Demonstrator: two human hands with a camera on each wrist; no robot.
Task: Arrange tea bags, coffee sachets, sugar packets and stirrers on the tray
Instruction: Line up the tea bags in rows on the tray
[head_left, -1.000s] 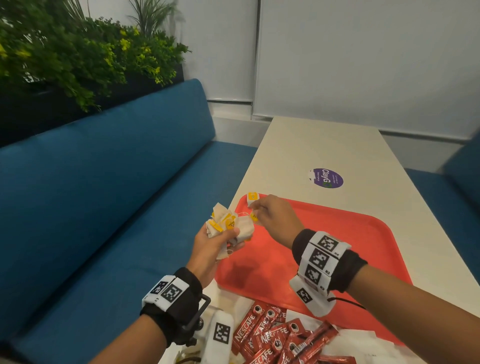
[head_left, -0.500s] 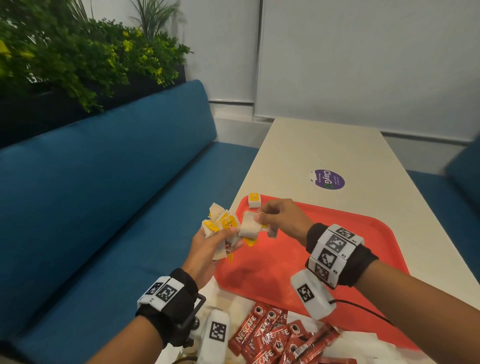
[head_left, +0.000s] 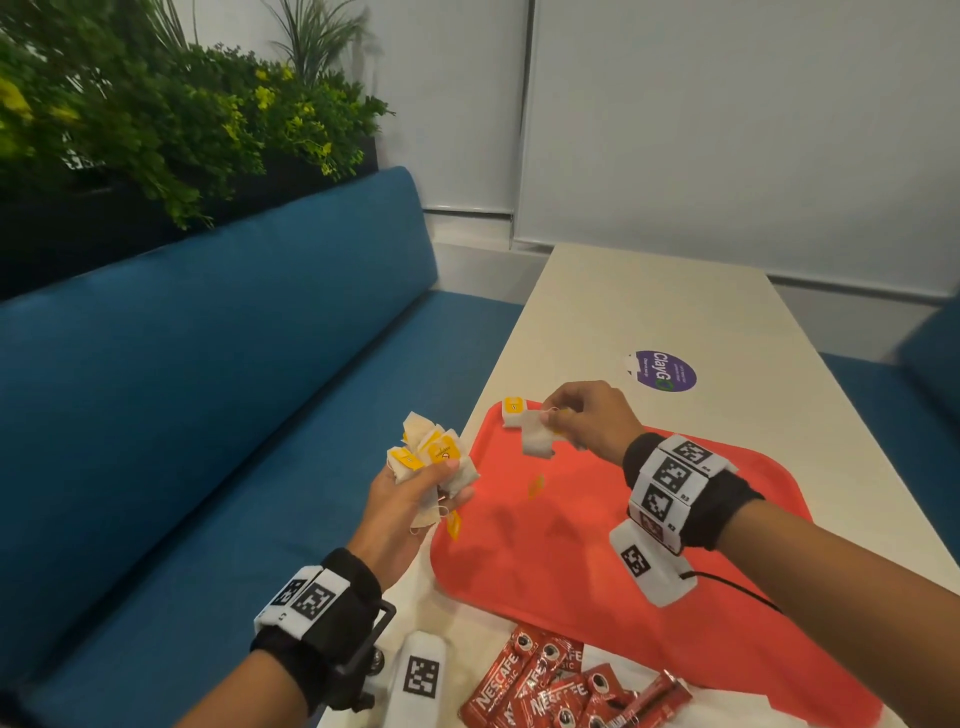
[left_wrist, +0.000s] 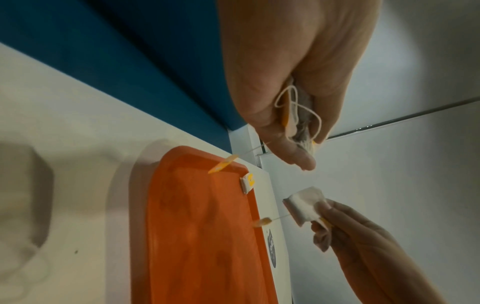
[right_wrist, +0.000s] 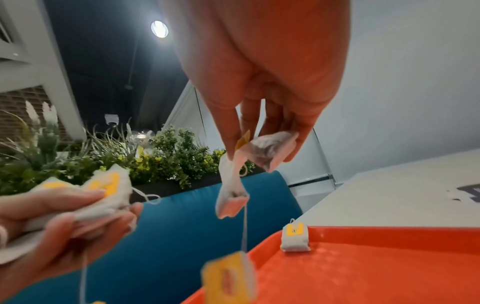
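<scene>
Right hand (head_left: 589, 415) above far-left corner of the flat red plastic tray (head_left: 701, 561), fingers (right_wrist: 231, 131) pinching one white paper tea bag (head_left: 536, 439) at its top edge; bag hangs below the fingertips, long axis roughly vertical, slightly tilted, string dropping to a yellow paper tag (head_left: 535, 487) dangling clear over the tray floor. A second yellow tag seen tucked under the pinch in right wrist view

Left hand (head_left: 410, 499) off the tray's left edge, over the desk rim, fingers curled tight around a crumpled bunch of white tea bags with yellow tags (head_left: 431, 457); bags stick up and out past thumb, one tag on a string hanging below the palm

One small white tea bag with yellow label (head_left: 513, 412) already on the tray, far-left corner, leaning against the rim, label up

Long cream desk (head_left: 675, 312), purple round sticker (head_left: 665, 370) beyond the tray. Red Nescafe coffee sachets (head_left: 550, 686) in a loose pile on the desk at the tray's near edge, mostly lengthwise toward the tray. Blue upholstered bench (head_left: 208, 389) left, green planter (head_left: 156, 114) behind it, white wall panels behind
</scene>
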